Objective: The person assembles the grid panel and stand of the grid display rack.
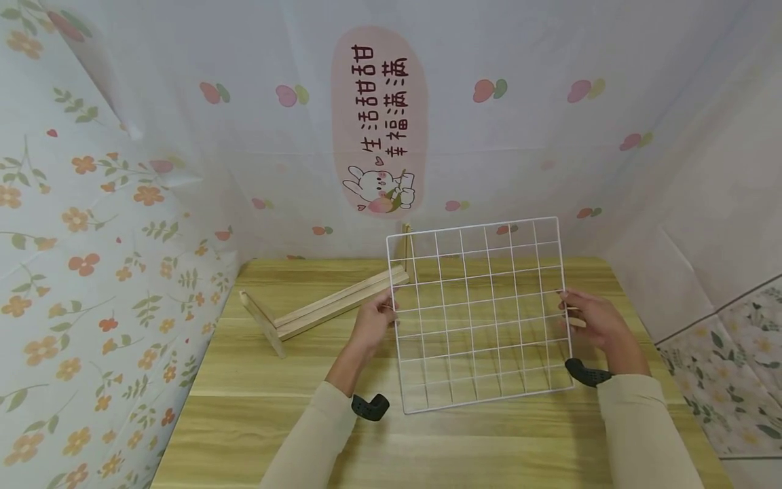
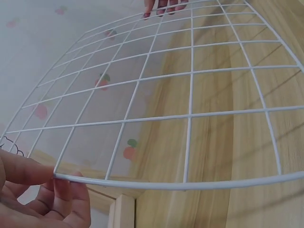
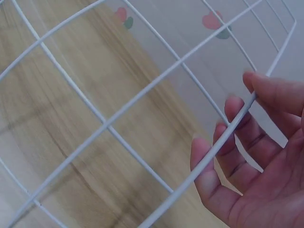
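Note:
A white wire grid panel (image 1: 467, 305) is held up, tilted, above the wooden table. My left hand (image 1: 373, 321) pinches its left edge between thumb and fingers; in the left wrist view that hand (image 2: 45, 194) grips the outer rod close up. On the opposite edge, my right hand (image 1: 595, 316) holds the rod, and in the right wrist view its fingers (image 3: 237, 156) curl around the wire from behind. Behind the panel's left side lies a wooden stand (image 1: 336, 305) with a grooved bar and upright end pieces, partly hidden by the panel and left hand.
The wood-grain table (image 1: 293, 421) runs back to a white curtain (image 1: 269, 149) with fruit prints and a pink text panel. Floral cloth (image 1: 91, 272) hangs along the left. Black wrist mounts (image 1: 370, 407) sit at both sleeves.

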Demonstrator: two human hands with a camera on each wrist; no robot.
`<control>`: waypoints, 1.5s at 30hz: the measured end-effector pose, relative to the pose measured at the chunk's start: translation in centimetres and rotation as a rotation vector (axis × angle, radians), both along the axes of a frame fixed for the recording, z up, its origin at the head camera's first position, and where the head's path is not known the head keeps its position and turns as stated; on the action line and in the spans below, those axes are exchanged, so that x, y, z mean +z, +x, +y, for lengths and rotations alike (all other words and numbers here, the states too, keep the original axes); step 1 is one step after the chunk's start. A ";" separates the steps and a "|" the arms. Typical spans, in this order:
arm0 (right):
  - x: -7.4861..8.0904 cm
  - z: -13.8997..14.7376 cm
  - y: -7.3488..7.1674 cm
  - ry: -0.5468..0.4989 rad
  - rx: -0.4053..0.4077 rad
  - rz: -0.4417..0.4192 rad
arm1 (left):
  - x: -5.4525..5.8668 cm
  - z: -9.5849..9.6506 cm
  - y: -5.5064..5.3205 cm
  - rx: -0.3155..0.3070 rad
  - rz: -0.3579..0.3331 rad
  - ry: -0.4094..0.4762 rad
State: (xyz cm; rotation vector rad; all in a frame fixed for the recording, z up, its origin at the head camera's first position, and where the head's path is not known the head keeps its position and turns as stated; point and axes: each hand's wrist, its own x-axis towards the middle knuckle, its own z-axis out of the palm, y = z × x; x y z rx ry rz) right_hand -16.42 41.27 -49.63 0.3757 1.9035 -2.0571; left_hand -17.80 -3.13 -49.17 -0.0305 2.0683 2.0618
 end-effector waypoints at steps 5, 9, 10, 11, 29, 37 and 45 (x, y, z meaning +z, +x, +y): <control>0.1 0.0 -0.2 -0.040 -0.001 0.036 | 0.3 0.0 -0.1 0.043 0.041 -0.024; 0.2 -0.1 -0.3 -0.054 -0.015 0.067 | 0.5 0.1 -0.1 0.070 0.068 -0.020; 0.2 -0.1 -0.4 -0.053 -0.019 0.075 | 0.5 0.1 -0.1 0.074 0.076 -0.024; 0.3 -0.1 -0.4 -0.055 -0.023 0.082 | 0.6 0.1 -0.1 0.079 0.083 -0.024; 0.6 -0.3 -0.1 -0.209 -0.044 0.220 | 4.9 0.2 1.5 0.138 0.229 -0.031; 0.4 -0.6 0.2 -0.343 -0.054 0.298 | 5.5 0.2 1.8 0.162 0.321 -0.051; 0.5 -0.9 0.3 -0.400 -0.069 0.343 | 5.7 0.2 1.8 0.168 0.353 -0.046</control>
